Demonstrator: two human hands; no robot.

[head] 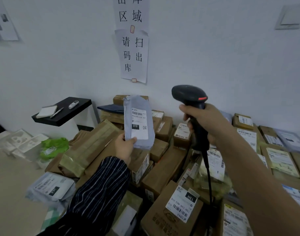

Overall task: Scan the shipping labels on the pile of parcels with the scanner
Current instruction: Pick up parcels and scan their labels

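Held upright: grey poly mailer [138,103], white shipping label [140,124] facing the camera. Raised just to its right: black corded barcode scanner [188,94]. Heaped below: brown taped cartons [164,167], labelled.

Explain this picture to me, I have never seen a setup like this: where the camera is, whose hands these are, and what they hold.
There is no machine here: one camera sits on a person's head and looks forward and down, so the two arms reaching in are that person's own. The left hand, in a striped sleeve, holds up a grey mailer bag by its lower end, its white shipping label facing the camera. The right hand grips the handle of a black barcode scanner, whose cable hangs down. Below lies a pile of cardboard parcels. On the wall hang paper signs.
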